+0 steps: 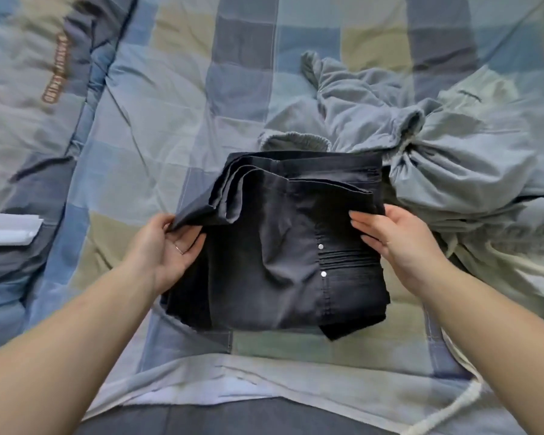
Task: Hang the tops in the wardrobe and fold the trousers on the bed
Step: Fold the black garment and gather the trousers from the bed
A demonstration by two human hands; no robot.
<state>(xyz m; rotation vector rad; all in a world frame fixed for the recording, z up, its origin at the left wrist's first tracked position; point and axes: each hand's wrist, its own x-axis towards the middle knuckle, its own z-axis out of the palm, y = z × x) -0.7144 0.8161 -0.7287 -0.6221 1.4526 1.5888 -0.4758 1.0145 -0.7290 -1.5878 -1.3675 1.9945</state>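
Dark trousers sit folded, centre frame, on the checked bed. Left hand pinches a loose flap at the stack's left edge; right hand lies flat, fingers straight, on its right side. Suggest tucking the flap under and squaring the edges. Grey garment pile touches the stack upper right, crowding it. White papers at far left.
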